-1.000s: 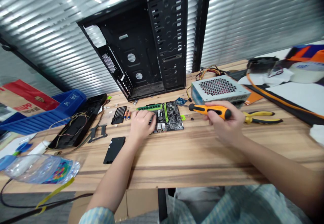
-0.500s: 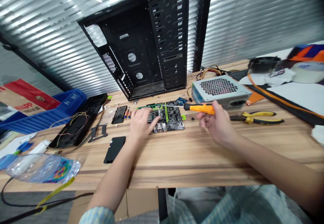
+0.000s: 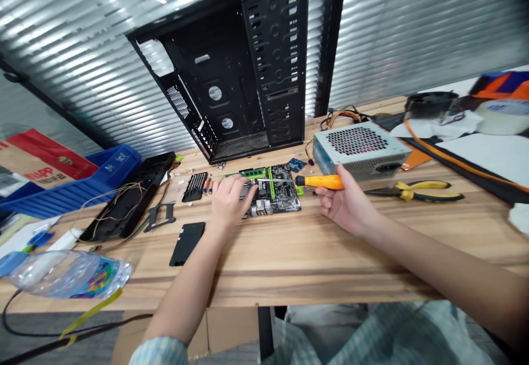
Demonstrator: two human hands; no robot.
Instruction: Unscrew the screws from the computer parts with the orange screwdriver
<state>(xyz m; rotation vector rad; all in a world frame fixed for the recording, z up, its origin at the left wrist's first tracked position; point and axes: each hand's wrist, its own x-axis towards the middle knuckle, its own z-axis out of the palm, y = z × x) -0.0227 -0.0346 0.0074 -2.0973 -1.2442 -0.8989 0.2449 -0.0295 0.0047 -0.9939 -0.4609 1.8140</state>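
A motherboard (image 3: 285, 189) with bright green slots lies flat on the wooden table. My left hand (image 3: 230, 195) presses on its left end, fingers bent over the board and thumb drawn in; the fingertips are partly hidden. My right hand (image 3: 345, 202) is closed around the orange handle of a screwdriver (image 3: 320, 181). Its shaft points left across the board, with the tip near my left thumb, beside the board's grey square part (image 3: 247, 190). Whether the tip touches anything I cannot tell. A green memory stick (image 3: 257, 172) sits along the board's far edge.
Behind stands a black computer case (image 3: 215, 67). Right of the board are a power supply (image 3: 359, 147) and yellow-black pliers (image 3: 425, 191). Leftward lie a bit set (image 3: 194, 186), a black bracket (image 3: 160, 216), a flat black drive (image 3: 187, 244) and a water bottle (image 3: 70, 274).
My right hand has moved slightly left and down with the screwdriver, bringing its tip closer to my left hand. My left thumb has drawn in toward the fingers.
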